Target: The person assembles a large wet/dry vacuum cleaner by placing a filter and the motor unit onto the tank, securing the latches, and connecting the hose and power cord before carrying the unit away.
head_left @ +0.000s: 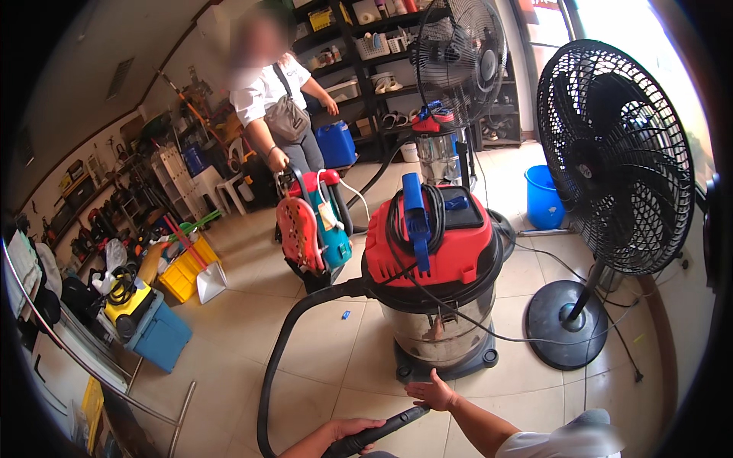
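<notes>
My left hand (353,429) is wrapped round a black vacuum hose handle (389,429) at the lower edge. Beside the tube's tip, my right hand (434,393) is open with its fingers stretched out; whether it touches the tip I cannot tell. From the handle, a black hose (276,374) curves left and up to a wet-dry vacuum cleaner (443,328). That cleaner has a red top, a metal drum and a black wheeled base, and stands just beyond my right hand. A black power cord (435,221) is coiled on its top round a blue handle (414,217).
A person (267,99) grips a red and teal machine (317,229). At right stands a black pedestal fan (588,168), with cords on the tiles near its base. A blue bucket (544,198), another vacuum (439,149) and a second fan (458,53) stand behind. Bins and tools crowd the left.
</notes>
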### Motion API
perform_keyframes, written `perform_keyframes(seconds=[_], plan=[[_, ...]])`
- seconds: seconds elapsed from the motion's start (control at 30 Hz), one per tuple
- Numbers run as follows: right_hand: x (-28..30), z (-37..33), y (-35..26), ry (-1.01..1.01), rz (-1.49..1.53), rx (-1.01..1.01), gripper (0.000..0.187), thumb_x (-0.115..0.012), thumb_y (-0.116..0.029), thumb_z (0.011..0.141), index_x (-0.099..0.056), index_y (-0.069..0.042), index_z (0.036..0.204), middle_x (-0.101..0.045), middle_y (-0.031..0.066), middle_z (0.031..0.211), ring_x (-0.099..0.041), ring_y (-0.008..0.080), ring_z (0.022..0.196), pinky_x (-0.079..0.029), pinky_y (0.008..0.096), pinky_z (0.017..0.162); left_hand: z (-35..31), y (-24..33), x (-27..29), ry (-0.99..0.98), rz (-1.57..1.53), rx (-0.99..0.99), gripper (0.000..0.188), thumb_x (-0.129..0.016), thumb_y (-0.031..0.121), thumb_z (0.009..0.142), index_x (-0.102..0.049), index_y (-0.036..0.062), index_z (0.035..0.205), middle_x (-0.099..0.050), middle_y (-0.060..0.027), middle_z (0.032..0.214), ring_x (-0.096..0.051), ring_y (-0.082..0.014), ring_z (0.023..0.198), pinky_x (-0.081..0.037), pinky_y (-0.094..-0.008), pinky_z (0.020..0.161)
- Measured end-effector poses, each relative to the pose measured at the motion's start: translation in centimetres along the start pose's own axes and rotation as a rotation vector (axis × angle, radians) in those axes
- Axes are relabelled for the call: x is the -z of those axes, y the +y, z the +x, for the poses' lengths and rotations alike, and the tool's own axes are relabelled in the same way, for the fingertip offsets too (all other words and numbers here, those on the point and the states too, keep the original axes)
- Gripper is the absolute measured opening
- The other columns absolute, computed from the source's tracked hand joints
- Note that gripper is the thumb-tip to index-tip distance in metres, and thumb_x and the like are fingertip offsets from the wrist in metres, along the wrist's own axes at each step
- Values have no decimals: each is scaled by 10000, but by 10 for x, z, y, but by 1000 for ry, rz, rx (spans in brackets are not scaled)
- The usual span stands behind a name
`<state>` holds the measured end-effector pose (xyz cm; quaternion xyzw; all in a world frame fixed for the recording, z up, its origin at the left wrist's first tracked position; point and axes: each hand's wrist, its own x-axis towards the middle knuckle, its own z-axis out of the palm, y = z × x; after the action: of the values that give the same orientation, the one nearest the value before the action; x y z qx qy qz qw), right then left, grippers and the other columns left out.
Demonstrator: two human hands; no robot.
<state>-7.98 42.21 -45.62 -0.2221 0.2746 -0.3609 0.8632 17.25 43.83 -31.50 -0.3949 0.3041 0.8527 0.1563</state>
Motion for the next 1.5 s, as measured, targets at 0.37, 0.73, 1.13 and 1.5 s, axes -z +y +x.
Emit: perform_keyframes(seconds=[0.37,0.73,1.13,1.5], plan=[[62,-38,-6,435,52,214,957,-204,-782,683,-267,-66,1316,-256,93,1374,-172,243,1287,-97,487,1014,30,-5,-36,611,1073,-442,612,-562,377,780,-326,147,1296,-546,-44,841,-486,-131,665,-409,-296,646],[21,-41,13,-22,217,113,999,-170,-818,629,-153,-134,1358,-108,90,1420,-71,199,1314,-138,443,1026,50,-24,-34,626,872,-804,443,-623,180,733,-507,99,1153,-600,-72,759,-522,-140,558,-453,-281,553],[51,-64,32,344,228,167,947,-161,-823,632,-223,-203,1345,-140,77,1416,-34,224,1316,-44,516,1014,12,3,-57,544,515,-612,359,-603,168,761,-540,123,1111,-469,9,538,-410,-76,423,-355,-232,391],[64,-74,45,522,369,325,905,-180,-797,670,-181,-202,1352,-126,87,1412,-66,243,1308,-75,560,992,10,4,-31,446,474,-367,514,-597,263,790,-420,141,1257,-469,6,617,-443,-72,500,-400,-222,474]])
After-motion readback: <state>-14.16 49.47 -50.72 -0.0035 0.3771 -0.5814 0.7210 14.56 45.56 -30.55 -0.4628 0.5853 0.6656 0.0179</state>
